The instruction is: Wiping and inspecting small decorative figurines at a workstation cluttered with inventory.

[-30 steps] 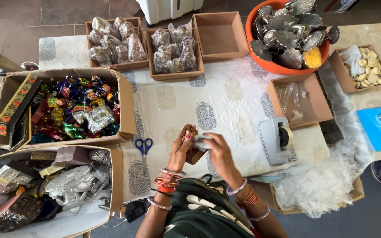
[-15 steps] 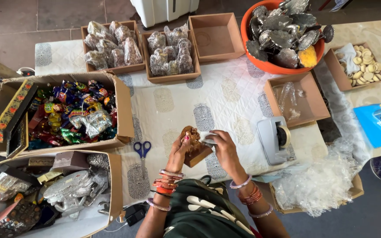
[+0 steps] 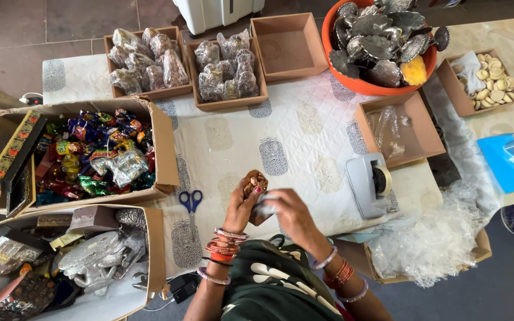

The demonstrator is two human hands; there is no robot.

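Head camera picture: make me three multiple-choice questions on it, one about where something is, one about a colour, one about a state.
1. Where do the scissors lie?
A. On the white cloth beside the left hand
B. In the orange tub
C. On the tape dispenser

2. What colour are the scissors' handles?
A. Red
B. Blue
C. Green

3. How is the small brown object held?
A. Lying loose on the cloth
B. Held up in the left hand
C. Resting in a cardboard box

Answers:
1 A: they rest on the cloth, left of that hand.
2 B: both loops are blue.
3 B: the left hand's fingers grip it while the right hand works beside it.
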